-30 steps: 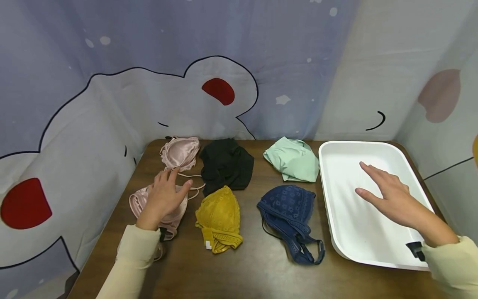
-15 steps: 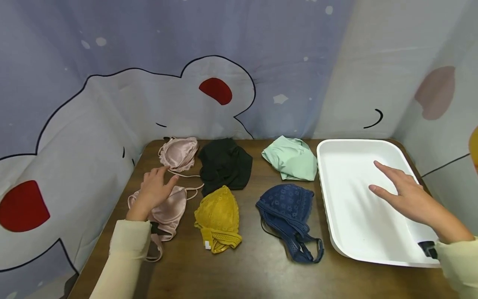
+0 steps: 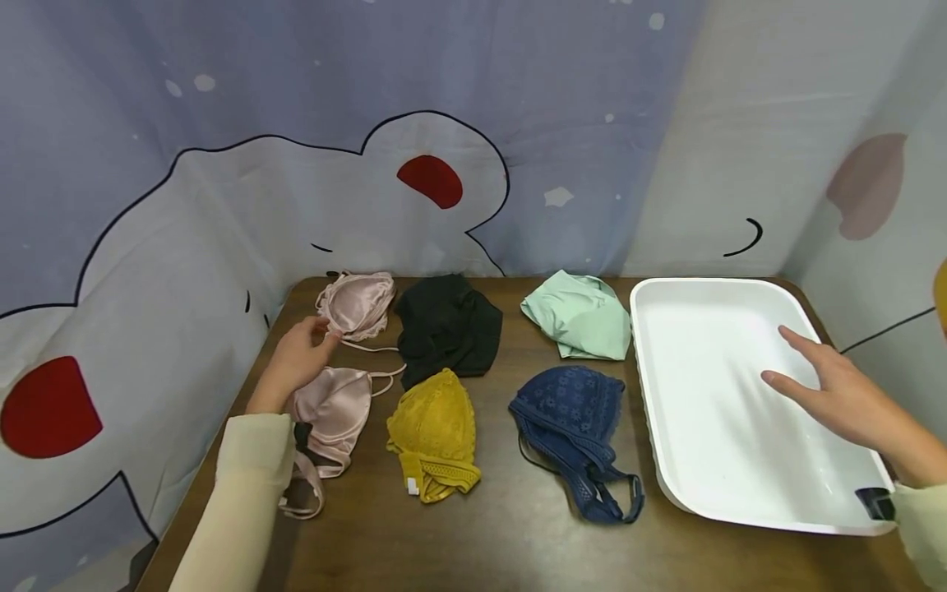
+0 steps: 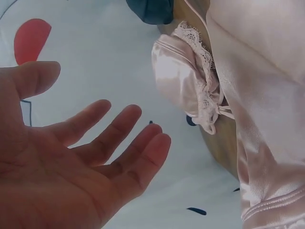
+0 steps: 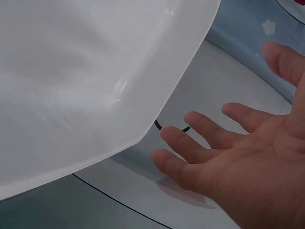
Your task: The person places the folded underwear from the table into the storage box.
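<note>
One bare right hand (image 3: 851, 403), spread and holding nothing, is hovering over a glossy white rectangular tray (image 3: 725, 460); one bare left hand (image 3: 296, 355), likewise unclenched, is hovering beside a smooth pale-pink satin bra (image 3: 336, 411), near a lace-trimmed pale-pink satin bra (image 3: 360, 304) lying farther back.

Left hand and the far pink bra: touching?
Apart. The left wrist view settles it: curtain shows between the left hand and the far pink bra, with no finger meeting the cloth.
</note>
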Available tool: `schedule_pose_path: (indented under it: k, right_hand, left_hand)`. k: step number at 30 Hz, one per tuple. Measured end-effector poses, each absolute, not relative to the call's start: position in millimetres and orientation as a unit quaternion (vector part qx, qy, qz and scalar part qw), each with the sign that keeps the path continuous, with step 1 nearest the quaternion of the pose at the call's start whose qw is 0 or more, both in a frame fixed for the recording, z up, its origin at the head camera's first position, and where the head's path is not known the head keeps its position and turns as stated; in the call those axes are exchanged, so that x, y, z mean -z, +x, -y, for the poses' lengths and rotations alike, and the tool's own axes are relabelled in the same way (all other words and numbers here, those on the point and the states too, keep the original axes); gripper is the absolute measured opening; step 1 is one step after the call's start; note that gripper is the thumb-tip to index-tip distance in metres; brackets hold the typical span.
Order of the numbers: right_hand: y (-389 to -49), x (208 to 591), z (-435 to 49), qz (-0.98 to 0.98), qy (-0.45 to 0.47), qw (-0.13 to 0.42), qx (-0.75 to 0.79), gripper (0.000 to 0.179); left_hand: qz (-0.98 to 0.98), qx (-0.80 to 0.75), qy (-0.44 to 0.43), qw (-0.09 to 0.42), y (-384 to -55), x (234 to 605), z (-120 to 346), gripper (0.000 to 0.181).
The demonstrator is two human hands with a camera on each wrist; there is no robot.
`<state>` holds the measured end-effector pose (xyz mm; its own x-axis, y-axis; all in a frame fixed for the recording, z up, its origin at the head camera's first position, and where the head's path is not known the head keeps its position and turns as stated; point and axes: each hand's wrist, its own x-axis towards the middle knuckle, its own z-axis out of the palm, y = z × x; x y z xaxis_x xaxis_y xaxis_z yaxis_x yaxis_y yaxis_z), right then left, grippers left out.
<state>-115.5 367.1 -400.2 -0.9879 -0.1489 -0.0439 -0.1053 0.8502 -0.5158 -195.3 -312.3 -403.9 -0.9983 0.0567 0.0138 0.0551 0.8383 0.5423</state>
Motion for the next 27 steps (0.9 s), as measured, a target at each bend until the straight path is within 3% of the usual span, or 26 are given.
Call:
schedule_pose_path:
  k: [8,18,27]
  right_hand:
    - [-111.9,409.8,-385.0,-0.968,-0.047,0.027,0.246,0.078]
    - [-107.3,415.7,-398.8,-0.977,-0.01,0.045,0.207,0.068]
    - [-100.6,422.5,-403.9,-0.979,0.023,0.057,0.196,0.057]
  left_hand:
    - [-0.959,-0.283,0.002,0.018,-210.1,403.3,317.5,0.051]
    - [-0.963,-0.264,-0.02,0.041,-232.4,404.9,325.4,0.057]
    - [-0.967,-0.245,-0.038,0.067,-248.9,407.7,330.6,0.052]
